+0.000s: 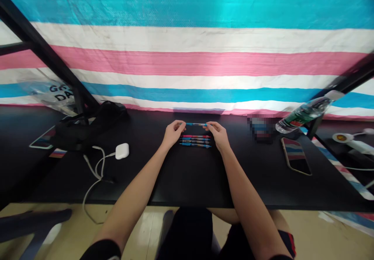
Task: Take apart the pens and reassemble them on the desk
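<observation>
Forearms reach fwd over the black desk (187, 178), above the person's dark shorts (189, 229). L hand (174, 133) and R hand (218, 134) each pinch one end of a blue pen (196, 124), holding it level & crosswise, w/ the hands well apart. Just below it, betw. the hands, lies a neat row of pens (195, 141), pink & blue, parallel, not touched by either hand.

L of the hands: white earbud case (122, 151) w/ a white cable (95, 170) trailing off the desk edge. R of them: a phone (295, 156) lying flat, screen up. Farther R: a pixelated, unreadable object (260, 129), then a clear water bottle (304, 115) on its side, green label. Far L: black bag (90, 125) by a clear plastic bag (49, 96). Behind all: blue, white & pink striped banner (187, 63), crossed by black frame bars (43, 45).
</observation>
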